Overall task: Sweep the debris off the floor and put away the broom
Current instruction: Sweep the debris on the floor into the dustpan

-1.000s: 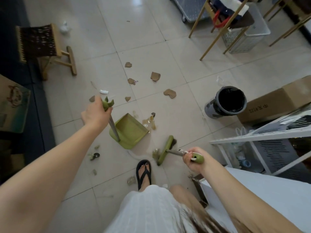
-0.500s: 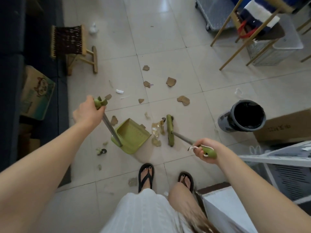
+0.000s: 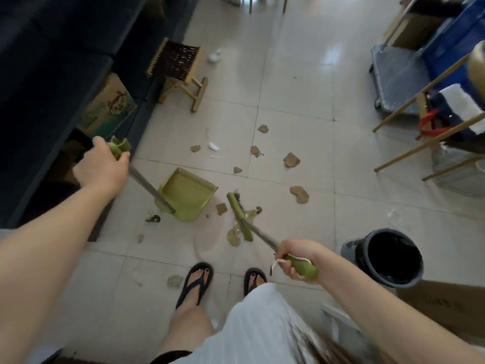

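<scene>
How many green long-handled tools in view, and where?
2. Dustpan on the floor, handle in left hand; broom just right of it, handle in right hand. Others could be out of frame.

Broom (image 3: 240,219): green head on the floor, metal shaft slanting up to a green grip. Debris (image 3: 291,160): brown scraps scattered across the tiles, several beside the head. Dustpan (image 3: 189,197): green, open mouth facing the broom.

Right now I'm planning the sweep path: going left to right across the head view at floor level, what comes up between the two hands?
left hand → dustpan → small brown scrap → broom head → right hand → black bin
</scene>
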A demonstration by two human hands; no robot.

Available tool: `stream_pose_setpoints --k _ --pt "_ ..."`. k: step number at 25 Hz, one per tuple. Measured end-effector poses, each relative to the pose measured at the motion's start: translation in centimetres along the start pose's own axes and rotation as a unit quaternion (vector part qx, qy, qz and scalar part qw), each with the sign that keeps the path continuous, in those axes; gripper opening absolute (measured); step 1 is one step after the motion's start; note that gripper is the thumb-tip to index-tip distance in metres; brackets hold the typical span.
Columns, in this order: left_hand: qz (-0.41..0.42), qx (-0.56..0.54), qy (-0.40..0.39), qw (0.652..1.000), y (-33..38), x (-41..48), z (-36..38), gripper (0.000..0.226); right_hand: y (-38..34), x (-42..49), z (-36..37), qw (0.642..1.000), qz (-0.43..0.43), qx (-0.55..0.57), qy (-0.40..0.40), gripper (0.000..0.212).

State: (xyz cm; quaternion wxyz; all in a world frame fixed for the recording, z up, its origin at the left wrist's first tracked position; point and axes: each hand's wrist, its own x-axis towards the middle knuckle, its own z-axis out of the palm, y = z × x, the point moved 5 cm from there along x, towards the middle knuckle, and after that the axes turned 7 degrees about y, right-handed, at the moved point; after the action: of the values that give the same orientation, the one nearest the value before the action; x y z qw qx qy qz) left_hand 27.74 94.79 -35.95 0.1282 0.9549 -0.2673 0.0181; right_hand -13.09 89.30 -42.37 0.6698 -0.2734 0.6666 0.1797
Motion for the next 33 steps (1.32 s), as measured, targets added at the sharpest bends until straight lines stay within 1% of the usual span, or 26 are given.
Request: stream_pose_setpoints --k 2,5,8,12,15,18,20,24,28,33 --pt "-0.022 0.012 0.028 0.999 -1.5 -1.2 -2.5 0.044 -1.1 -0.4 -0.8 0.999 0.01 -0.023 -0.04 0.031" --pt "-0.043 0.021 0.054 0.997 -3.4 -2.6 -5.5 0.045 -2.6 -0.7 0.4 0.994 0.02 -0.061 -0.092 0.032" --pt "-0.078 0.018 0.075 0.994 -6.5 -4.4 -7.6 0.045 -2.8 -0.5 4.4 0.985 0.025 -0.122 -0.122 0.03" --pt "-0.103 0.011 0.081 0.991 -11.0 -6.3 -9.7 0.044 -1.4 0.8 10.8 0.966 0.043 -0.2 -0.159 0.026" --pt "-0.128 -0.002 0.085 0.988 -14.5 -7.8 -11.1 0.043 0.1 2.0 16.0 0.941 0.071 -0.272 -0.19 0.023" --pt "-0.174 -0.024 0.086 0.981 -17.8 -9.6 -11.5 0.042 1.8 3.5 21.2 0.904 0.095 -0.365 -0.203 0.021" --pt "-0.198 -0.029 0.084 0.976 -19.2 -11.0 -11.4 0.041 3.1 4.1 24.2 0.879 0.094 -0.42 -0.207 0.022" --pt "-0.246 -0.013 0.087 0.965 -20.7 -14.9 -10.9 0.041 5.3 4.8 27.4 0.843 0.088 -0.493 -0.195 0.021" --pt "-0.311 0.032 0.097 0.945 -20.2 -20.6 -10.6 0.041 5.4 5.9 27.8 0.824 0.092 -0.531 -0.177 0.019" --pt "-0.39 0.049 0.121 0.911 -17.9 -28.0 -10.3 0.04 3.8 7.9 24.2 0.806 0.1 -0.56 -0.163 0.018"
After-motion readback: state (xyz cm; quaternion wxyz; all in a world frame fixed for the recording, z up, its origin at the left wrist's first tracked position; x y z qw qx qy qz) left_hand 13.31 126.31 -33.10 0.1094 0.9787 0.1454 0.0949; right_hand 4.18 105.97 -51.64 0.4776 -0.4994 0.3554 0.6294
